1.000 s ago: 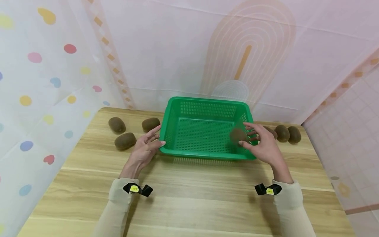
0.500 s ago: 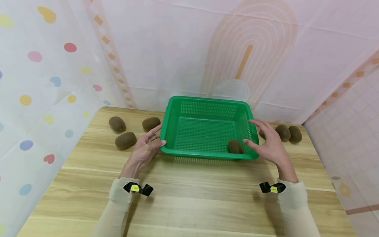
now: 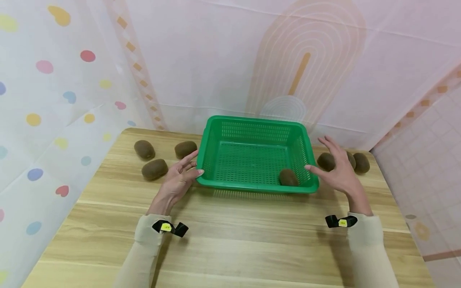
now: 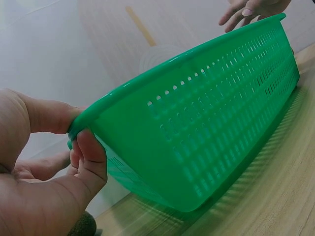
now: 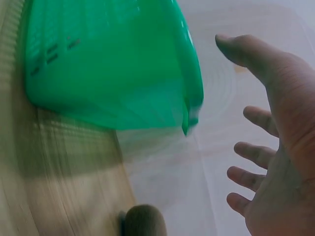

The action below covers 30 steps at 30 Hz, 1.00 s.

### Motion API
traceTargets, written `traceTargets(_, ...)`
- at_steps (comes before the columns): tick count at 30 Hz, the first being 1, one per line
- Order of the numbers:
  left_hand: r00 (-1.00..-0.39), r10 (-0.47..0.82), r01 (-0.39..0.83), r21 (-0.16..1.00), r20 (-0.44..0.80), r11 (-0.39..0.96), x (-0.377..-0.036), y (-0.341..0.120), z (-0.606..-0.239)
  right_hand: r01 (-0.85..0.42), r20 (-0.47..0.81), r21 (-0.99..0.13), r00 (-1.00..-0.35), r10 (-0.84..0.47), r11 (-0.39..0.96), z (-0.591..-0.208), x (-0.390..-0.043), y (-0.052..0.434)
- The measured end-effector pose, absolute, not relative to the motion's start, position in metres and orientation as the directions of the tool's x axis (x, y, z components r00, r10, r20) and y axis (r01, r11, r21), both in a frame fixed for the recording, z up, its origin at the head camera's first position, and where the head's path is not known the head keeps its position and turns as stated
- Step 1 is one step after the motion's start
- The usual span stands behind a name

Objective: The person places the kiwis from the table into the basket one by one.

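Observation:
A green plastic basket point(image 3: 252, 187) with slotted walls stands toward the back of the table. My left hand point(image 3: 179, 179) pinches its left rim near the front corner, thumb on one side and fingers on the other, as the left wrist view shows. One brown kiwi point(image 3: 288, 177) lies inside at the front right corner. My right hand point(image 3: 338, 170) hovers just right of the basket, its fingers spread and holding nothing. Beneath and behind that hand sit a kiwi point(image 3: 325, 161), a partly hidden one, and another kiwi point(image 3: 361, 163) farther right.
Left of the basket lie three more kiwis: one point(image 3: 145, 150) at the back, one point(image 3: 155, 169) in front of it, and one point(image 3: 185, 149) near my left fingers. The wooden table point(image 3: 237, 240) meets a patterned cloth backdrop point(image 3: 223, 60) behind and at both sides.
My right hand let go of a kiwi, which now lies in the basket's front right corner. Then the hand moved out to the right over the rim. The left hand stays at the rim.

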<state>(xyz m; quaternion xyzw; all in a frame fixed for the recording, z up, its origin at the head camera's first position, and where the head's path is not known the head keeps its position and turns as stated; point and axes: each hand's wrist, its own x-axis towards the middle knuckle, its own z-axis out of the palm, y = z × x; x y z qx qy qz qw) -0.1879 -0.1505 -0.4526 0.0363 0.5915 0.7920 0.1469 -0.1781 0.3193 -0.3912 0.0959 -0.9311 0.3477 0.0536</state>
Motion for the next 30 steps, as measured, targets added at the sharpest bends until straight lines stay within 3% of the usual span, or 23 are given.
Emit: traceTargets(30,-0.957,0.262,-0.199,0.938,-0.124,-0.283,-0.186,-0.149,-0.452,0.061,-0.032,-0.766,-0.998,0.058,0.640,-0.416,-0.196,0.356)
